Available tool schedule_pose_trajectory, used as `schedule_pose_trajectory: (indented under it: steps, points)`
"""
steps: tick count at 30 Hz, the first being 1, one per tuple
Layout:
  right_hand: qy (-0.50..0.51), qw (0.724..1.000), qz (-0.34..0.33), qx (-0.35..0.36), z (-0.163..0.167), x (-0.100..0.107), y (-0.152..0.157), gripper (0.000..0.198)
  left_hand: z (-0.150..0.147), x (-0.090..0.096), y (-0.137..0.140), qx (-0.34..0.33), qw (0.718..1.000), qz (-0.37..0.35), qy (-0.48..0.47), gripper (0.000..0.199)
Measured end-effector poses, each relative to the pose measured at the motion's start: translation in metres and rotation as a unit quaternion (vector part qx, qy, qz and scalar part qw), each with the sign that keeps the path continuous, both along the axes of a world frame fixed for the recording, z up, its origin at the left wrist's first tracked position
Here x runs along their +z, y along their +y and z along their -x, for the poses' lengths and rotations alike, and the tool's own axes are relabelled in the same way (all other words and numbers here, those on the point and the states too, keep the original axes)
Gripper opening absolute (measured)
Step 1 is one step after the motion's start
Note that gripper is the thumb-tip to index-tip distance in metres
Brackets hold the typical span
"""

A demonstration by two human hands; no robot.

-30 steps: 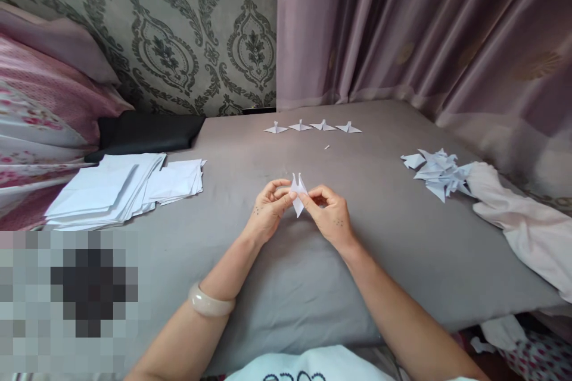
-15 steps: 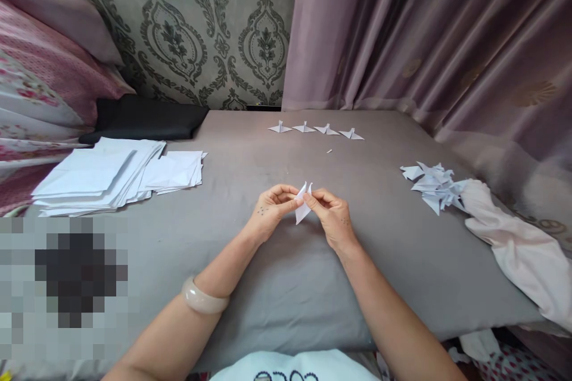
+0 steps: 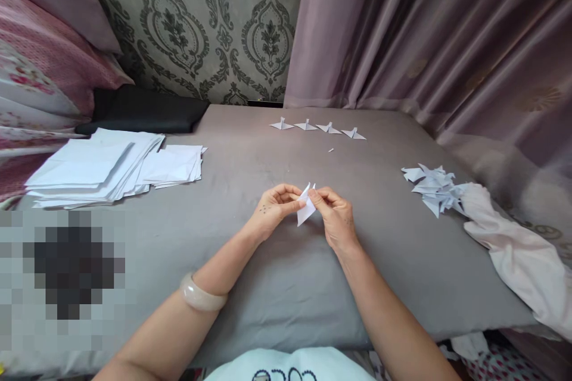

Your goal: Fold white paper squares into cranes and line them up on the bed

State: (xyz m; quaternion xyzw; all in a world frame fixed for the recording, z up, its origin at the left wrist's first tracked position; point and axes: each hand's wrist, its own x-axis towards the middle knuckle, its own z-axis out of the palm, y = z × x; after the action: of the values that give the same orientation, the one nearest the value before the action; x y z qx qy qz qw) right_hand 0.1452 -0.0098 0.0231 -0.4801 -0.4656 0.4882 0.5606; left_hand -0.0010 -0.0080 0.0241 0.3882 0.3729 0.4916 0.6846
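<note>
A small white folded paper figure [image 3: 305, 212], with two narrow points sticking up, is held above the grey-covered table [image 3: 250, 161]. My left hand [image 3: 277, 209] pinches its left side between thumb and fingers. From the other side, my right hand [image 3: 334, 213] grips it near the upper points, thumb pressed on the paper. Parts of the folds are hidden behind the fingers. Farther back stands a row of several folded paper cranes [image 3: 329, 128] with spread wings.
Stacked white paper sheets [image 3: 80, 164] lie at the left, with smaller squares [image 3: 174, 164] beside them. A heap of folded paper pieces [image 3: 434, 187] touches a pale cloth [image 3: 513, 250] at the right. A black cloth [image 3: 147, 108] lies at the back left, and a tiny paper scrap [image 3: 331, 150] before the cranes.
The view has shifted slightly. My right thumb sits a little higher on the paper figure, near its upper points. Both hands keep their hold.
</note>
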Motion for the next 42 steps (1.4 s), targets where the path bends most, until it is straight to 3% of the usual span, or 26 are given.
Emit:
schedule_pose_trajectory:
  steps: [5,15,22,28,31,34,36,39,42]
  points:
    - [0.020,0.997,0.052,0.044,0.002,0.005,-0.001,0.021,0.000,-0.003,0.000,-0.008,1.000,0.002,0.001,0.031]
    - [-0.075,0.995,-0.041,-0.043,0.007,-0.002,-0.002,0.023,-0.003,-0.005,-0.001,-0.030,0.999,0.036,0.005,0.035]
    - [0.002,0.998,0.053,-0.015,0.005,-0.002,-0.001,0.018,-0.001,-0.008,0.000,-0.051,0.996,0.057,0.048,0.031]
    - [0.008,0.998,0.055,-0.028,0.003,-0.002,0.001,0.019,-0.001,-0.007,0.000,-0.068,0.992,0.078,0.073,0.027]
    - [0.053,0.991,0.121,-0.005,0.003,0.000,0.002,0.022,0.000,-0.006,0.001,-0.052,0.991,0.085,0.091,0.025]
    - [0.057,0.981,0.180,0.044,0.003,0.002,0.002,0.038,0.002,-0.006,0.004,-0.015,0.992,0.092,0.080,0.025]
    - [0.018,0.982,0.175,0.069,0.003,0.001,0.003,0.040,0.004,-0.006,0.006,0.000,0.995,0.079,0.067,0.027]
    - [-0.012,0.987,0.157,0.022,0.002,-0.004,0.004,0.037,0.007,-0.006,0.008,0.017,0.996,0.065,0.052,0.032]
    - [-0.033,0.986,0.162,0.031,0.001,-0.008,0.005,0.036,0.008,-0.006,0.008,0.031,0.997,0.061,0.047,0.034]
